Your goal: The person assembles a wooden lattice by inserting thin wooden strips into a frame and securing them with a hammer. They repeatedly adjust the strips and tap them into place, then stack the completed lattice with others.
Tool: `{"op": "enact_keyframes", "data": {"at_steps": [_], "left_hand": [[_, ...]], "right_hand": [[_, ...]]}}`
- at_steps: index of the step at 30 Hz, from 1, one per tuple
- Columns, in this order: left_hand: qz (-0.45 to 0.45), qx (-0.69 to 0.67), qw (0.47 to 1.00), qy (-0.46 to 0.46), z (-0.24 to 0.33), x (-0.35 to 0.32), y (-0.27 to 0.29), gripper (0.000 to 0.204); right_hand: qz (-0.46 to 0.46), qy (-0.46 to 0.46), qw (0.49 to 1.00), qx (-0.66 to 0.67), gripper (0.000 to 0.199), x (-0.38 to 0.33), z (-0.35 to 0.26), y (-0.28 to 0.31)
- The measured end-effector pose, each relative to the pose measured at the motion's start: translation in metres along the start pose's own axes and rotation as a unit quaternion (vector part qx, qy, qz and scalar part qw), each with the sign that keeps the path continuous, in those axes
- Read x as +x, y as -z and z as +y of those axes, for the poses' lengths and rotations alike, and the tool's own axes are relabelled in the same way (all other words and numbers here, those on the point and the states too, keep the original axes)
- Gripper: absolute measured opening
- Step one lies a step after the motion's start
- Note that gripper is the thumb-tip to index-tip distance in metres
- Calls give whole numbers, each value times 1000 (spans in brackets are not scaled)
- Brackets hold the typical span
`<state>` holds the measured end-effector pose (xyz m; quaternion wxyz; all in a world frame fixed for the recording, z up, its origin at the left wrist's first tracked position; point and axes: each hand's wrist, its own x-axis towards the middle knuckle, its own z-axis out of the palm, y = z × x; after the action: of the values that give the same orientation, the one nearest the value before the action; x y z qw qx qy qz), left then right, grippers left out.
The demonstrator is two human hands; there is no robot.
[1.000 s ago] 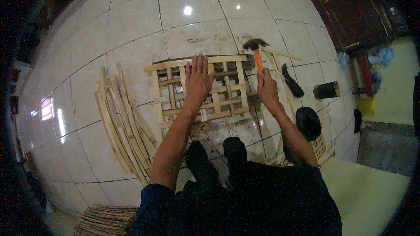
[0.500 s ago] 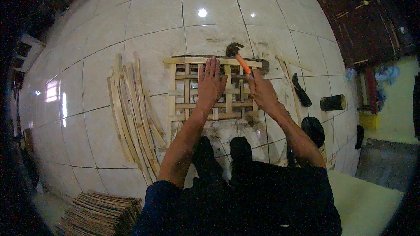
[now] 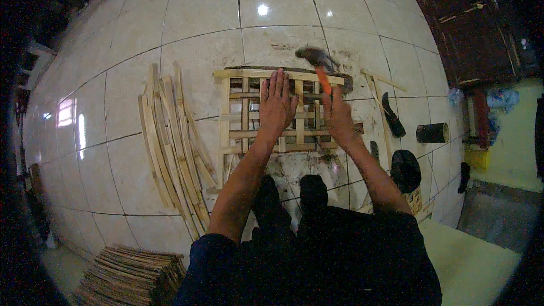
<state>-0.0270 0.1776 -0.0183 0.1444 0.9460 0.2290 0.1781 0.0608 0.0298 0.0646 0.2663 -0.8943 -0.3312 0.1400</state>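
A lattice of woven bamboo strips (image 3: 232, 134) lies on the tiled floor in front of me, above my feet. My left hand (image 3: 278, 105) rests flat on it, fingers stretched toward its far strip (image 3: 243, 73). My right hand (image 3: 340, 114) is wrapped around the orange handle of a claw hammer (image 3: 323, 79). The dark hammer head, slightly blurred, is over the far edge of the lattice, right of my left fingertips. Whether the head touches the strip I cannot tell. Both hands partly cover the lattice.
Long loose bamboo strips (image 3: 170, 147) lie at the left, with a stack of thin slats (image 3: 130, 275) at the lower left. On the right are a dark curved sheath-like object (image 3: 392, 116), a black cylinder (image 3: 432, 133), a dark round object (image 3: 406, 171) and thin sticks (image 3: 381, 113).
The hammer head has shifted slightly right and turned, blurring with motion. My right hand has moved a little with it, while my left hand stays flat on the lattice.
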Motion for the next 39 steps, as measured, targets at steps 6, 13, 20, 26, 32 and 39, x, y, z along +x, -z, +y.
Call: {"op": "enact_keyframes", "data": {"at_steps": [6, 13, 20, 26, 32, 39], "left_hand": [[41, 4, 999, -9, 5, -4, 3, 64], [18, -52, 998, 14, -3, -5, 12, 68], [151, -191, 896, 371, -92, -42, 50, 56], [72, -362, 859, 355, -58, -48, 66, 32], [-14, -356, 859, 367, -58, -30, 52, 53], [-64, -308, 856, 411, -71, -12, 35, 57]], "right_hand": [[44, -8, 999, -13, 34, 6, 25, -17], [78, 43, 996, -17, 39, -2, 30, -17], [-2, -47, 997, 67, 39, -35, 16, 16], [-12, -4, 999, 44, 30, -32, -1, 18], [-55, 55, 995, -68, 26, -15, -22, 31], [-64, 138, 984, -92, 25, 12, -75, 18]]}}
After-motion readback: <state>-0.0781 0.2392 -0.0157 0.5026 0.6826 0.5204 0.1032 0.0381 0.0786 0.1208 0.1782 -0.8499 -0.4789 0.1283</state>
